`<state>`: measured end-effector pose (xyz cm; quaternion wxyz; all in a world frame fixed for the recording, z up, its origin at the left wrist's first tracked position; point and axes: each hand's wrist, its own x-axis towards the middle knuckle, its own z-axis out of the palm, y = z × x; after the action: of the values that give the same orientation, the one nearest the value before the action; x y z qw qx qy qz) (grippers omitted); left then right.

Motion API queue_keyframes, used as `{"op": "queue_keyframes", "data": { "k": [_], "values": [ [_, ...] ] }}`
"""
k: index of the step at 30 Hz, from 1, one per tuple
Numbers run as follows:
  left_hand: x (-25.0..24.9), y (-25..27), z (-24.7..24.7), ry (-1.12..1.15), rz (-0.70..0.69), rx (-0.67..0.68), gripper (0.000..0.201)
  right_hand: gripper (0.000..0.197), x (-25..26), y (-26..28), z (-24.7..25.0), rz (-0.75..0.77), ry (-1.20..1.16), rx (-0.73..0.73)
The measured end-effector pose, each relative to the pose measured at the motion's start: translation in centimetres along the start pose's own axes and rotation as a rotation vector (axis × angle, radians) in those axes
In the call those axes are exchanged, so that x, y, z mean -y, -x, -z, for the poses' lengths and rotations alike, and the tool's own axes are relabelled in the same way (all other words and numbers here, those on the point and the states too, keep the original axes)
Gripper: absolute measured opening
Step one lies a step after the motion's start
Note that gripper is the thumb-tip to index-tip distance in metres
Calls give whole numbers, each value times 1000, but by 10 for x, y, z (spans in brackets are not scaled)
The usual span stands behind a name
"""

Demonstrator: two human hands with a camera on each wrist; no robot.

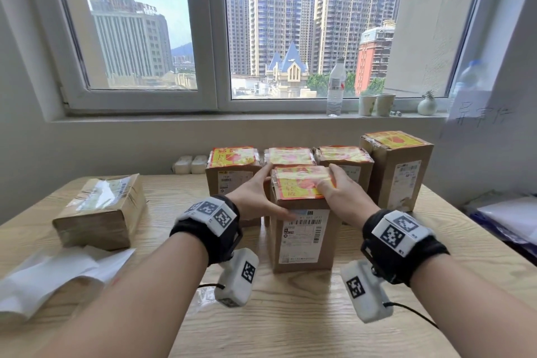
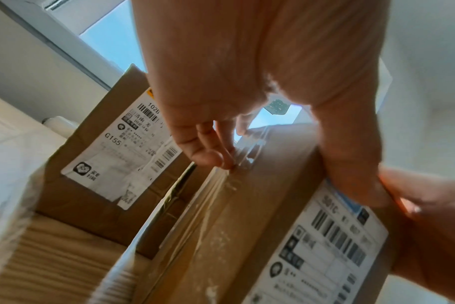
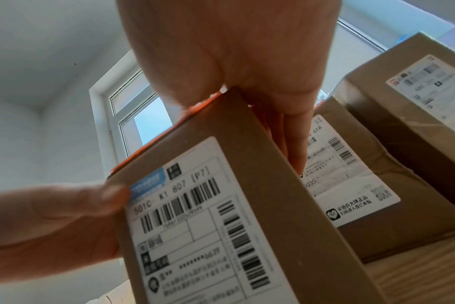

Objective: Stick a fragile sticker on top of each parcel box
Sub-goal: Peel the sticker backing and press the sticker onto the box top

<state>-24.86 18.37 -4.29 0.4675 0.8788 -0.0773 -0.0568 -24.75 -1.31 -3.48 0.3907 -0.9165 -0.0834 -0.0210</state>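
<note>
— What lies around the work?

— A pale wooden tabletop (image 1: pixel 290 322) under a window, with a water bottle (image 1: pixel 335 87) and two paper cups (image 1: pixel 376 104) on the sill. Four stickered boxes (image 1: pixel 290 157) stand in a row at the back, close behind the front box (image 1: pixel 302 238). A flat, unstickered parcel (image 1: pixel 101 209) lies well apart to the left, white backing papers (image 1: pixel 58 273) just in front of it.

— And the hands?

— Both clasp the front box, which stands upright mid-table with a red-and-yellow fragile sticker (image 1: pixel 299 183) on top. The left hand (image 1: pixel 255 197) grips its left side, thumb on the front. The right hand (image 1: pixel 340 197) holds the right top corner, thumb on the sticker.

— What do the wrist views add?

— The left one shows fingers (image 2: pixel 208 144) on the box's taped side seam. The right one shows fingers (image 3: pixel 294 144) down the right side, which the head view hides.
</note>
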Motion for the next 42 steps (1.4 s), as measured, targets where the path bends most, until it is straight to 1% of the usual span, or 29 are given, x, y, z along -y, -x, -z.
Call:
{"op": "queue_keyframes", "data": {
  "k": [2,4,7,9,10,12,13,14,15,18,20,22,23,25,27,31,34,36,37,39,42],
  "values": [
    [-2,5,-4,-10,-29,-34,111,59,0,4,2,17,-1,-17],
    [-6,10,-2,25,-41,-86,104,56,5,7,7,33,-26,-67],
    [-19,17,10,87,-92,-142,115,52,20,10,20,60,-111,-166],
    [-29,25,22,137,-138,-168,116,49,36,11,29,112,-165,-216],
    [-34,29,30,141,-157,-185,114,46,44,11,33,138,-185,-233],
    [-43,41,47,124,-182,-212,110,28,63,11,38,189,-228,-241],
    [-45,46,56,122,-184,-217,113,21,73,11,38,206,-250,-235],
    [-47,50,65,118,-178,-215,119,19,83,11,37,216,-276,-222],
    [-48,54,75,108,-159,-215,122,21,93,12,35,233,-302,-205],
    [-47,70,104,72,-99,-209,116,29,121,11,23,279,-348,-169],
    [-43,82,125,64,-69,-236,124,30,137,10,14,294,-373,-144],
    [-36,94,146,91,-40,-274,126,44,150,5,3,313,-391,-76],
    [-32,99,156,107,-27,-295,126,47,155,0,-3,325,-399,-39],
    [-22,104,175,109,-18,-341,128,40,164,-6,-15,362,-389,11],
    [-11,108,190,95,-9,-361,128,34,171,-13,-28,417,-371,28],
    [7,106,210,61,60,-367,118,31,172,-30,-51,470,-292,-8],
    [23,97,222,61,93,-373,115,27,161,-46,-63,450,-262,-1],
    [32,91,233,71,113,-364,119,25,153,-57,-69,442,-236,-14],
    [37,88,239,77,126,-360,123,26,150,-63,-71,446,-196,-28],
    [49,81,249,91,165,-356,129,29,144,-72,-77,479,-34,-46],
    [70,68,254,72,217,-372,132,38,136,-84,-89,528,256,-1]
  ]
}}
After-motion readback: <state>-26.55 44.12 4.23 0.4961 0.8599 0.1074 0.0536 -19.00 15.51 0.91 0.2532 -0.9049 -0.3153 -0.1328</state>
